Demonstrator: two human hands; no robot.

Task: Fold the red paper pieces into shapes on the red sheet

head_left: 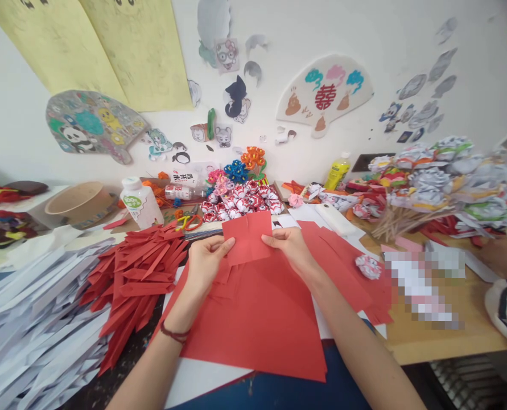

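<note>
A small red paper square (248, 242), with crease lines across it and a short slit at its top edge, is held up between my two hands. My left hand (209, 256) pinches its left side between thumb and fingers. On the right side, my right hand (291, 246) grips it the same way. Beneath them lies a large red paper sheet (262, 319), with a few smaller red pieces on it near my left wrist. A heap of folded red paper strips (137, 273) rests just left of my left hand.
Folded white paper strips (35, 324) cover the left side. Behind my hands sit red-and-white paper flowers (244, 200), yellow-handled scissors (188, 222) and a white bottle (141, 202). More red sheets (342, 262) lie right, near a paper bouquet (441, 182) and another person's arm (503, 259).
</note>
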